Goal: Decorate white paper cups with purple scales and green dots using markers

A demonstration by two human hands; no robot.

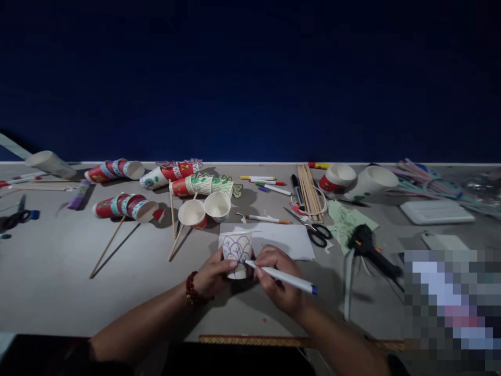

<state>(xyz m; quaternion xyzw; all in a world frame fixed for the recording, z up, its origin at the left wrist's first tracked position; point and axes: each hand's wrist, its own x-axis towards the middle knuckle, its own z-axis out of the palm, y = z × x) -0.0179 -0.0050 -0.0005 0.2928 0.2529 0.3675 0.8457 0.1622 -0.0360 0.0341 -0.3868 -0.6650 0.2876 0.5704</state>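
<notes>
My left hand point(214, 275), with a red bead bracelet on the wrist, is closed round a white paper cup point(237, 249) that bears a purple scale pattern. The cup is held upside down just above the table. My right hand point(276, 282) grips a white marker with a purple end point(287, 280). The marker's tip touches the cup's side near its lower edge. A white sheet of paper point(285, 239) lies right behind both hands.
Decorated red cups on wooden sticks point(129, 206) and two plain cups point(205, 210) lie at back left. Markers point(266, 183), a stick bundle point(309, 193), black scissors point(320, 235), a black glue gun point(370, 250) and green paper point(346, 222) lie to the right. More scissors point(18, 216) sit far left.
</notes>
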